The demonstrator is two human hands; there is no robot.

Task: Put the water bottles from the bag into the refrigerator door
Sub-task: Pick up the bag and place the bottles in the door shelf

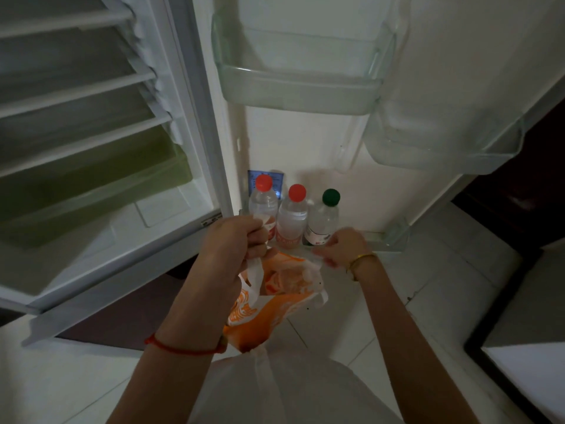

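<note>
Three water bottles stand side by side in the bottom shelf (394, 237) of the open refrigerator door: a red-capped bottle (263, 200) at the left, a second red-capped bottle (293, 212) in the middle, and a green-capped bottle (325, 215) at the right. Just below them hangs an orange and white plastic bag (275, 304). My left hand (229, 246) grips the bag's white left handle. My right hand (342, 249) pinches the bag's right edge, right in front of the green-capped bottle. What lies inside the bag is not clear.
The open refrigerator body (91, 142) with several bare shelves fills the left. A clear upper door bin (299, 87) and another clear bin (443, 142) hang above the bottles. White floor tiles (428, 286) lie below; dark furniture (519, 194) stands at the right.
</note>
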